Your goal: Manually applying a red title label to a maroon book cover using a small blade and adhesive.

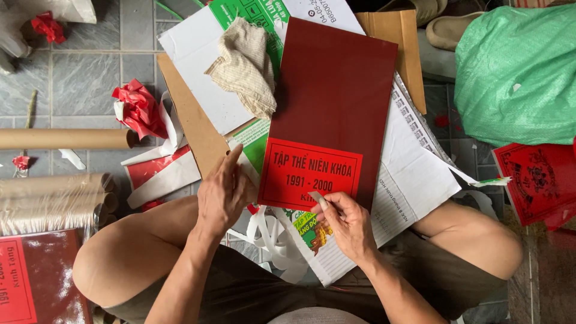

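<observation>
A dark red rectangular board [336, 90] lies in front of me on white sheets of paper [420, 174]. A bright red printed label [309, 174] covers its near end. My left hand [223, 192] rests at the label's left edge, index finger stretched along the board's side. My right hand [345, 222] pinches a small pale strip at the label's lower edge. A beige cloth [246, 63] lies crumpled past the board's far left corner.
Cardboard tubes [57, 201] lie at the left, with crumpled red paper [141, 108] near them. A green woven sack [519, 72] sits at the right, a red printed bag [537, 180] below it. Another red board [36, 282] is at the lower left. My bare knees flank the work.
</observation>
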